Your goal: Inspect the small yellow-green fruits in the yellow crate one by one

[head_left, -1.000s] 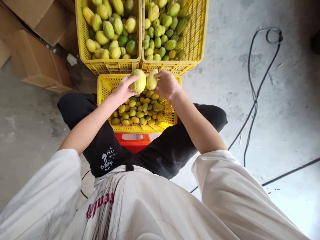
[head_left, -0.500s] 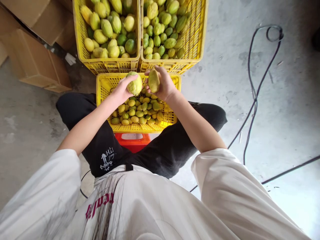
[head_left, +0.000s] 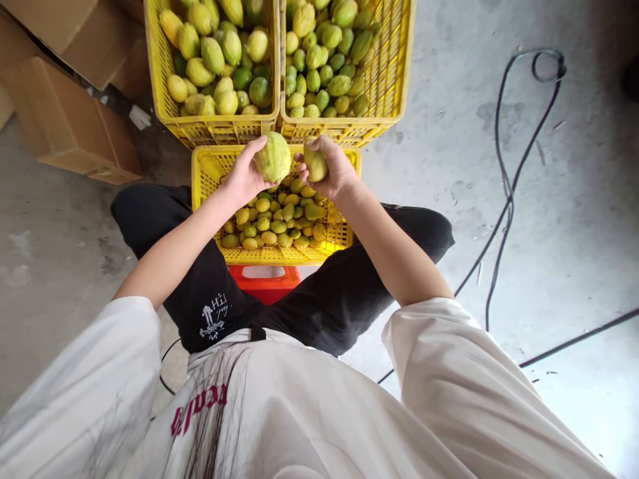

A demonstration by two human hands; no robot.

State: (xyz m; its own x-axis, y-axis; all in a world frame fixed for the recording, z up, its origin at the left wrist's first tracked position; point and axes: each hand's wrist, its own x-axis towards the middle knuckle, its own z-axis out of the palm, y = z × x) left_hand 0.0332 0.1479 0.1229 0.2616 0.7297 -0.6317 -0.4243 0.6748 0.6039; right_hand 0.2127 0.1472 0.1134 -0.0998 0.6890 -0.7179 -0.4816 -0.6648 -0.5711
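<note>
My left hand [head_left: 244, 178] grips a large yellow-green fruit [head_left: 272, 157], held up above the near yellow crate [head_left: 206, 174]. My right hand [head_left: 335, 174] is closed round a smaller yellow-green fruit [head_left: 315, 164] just beside it. Both hands hover over the far rim of that crate, which holds several small green and yellow fruits [head_left: 279, 219] and sits between my knees. The two held fruits are slightly apart.
Two more yellow crates stand beyond: the left one [head_left: 164, 93] with large fruits, the right one [head_left: 402, 73] with mid-sized ones. A red stool [head_left: 264, 281] shows under the near crate. Cardboard boxes [head_left: 64, 113] lie far left. Black cables [head_left: 504, 199] run over the concrete floor on the right.
My left hand turned its fruit and lifted it slightly. My right hand rotated its smaller fruit, palm now more upward, and lowered it a little. The fruits have drawn apart.
</note>
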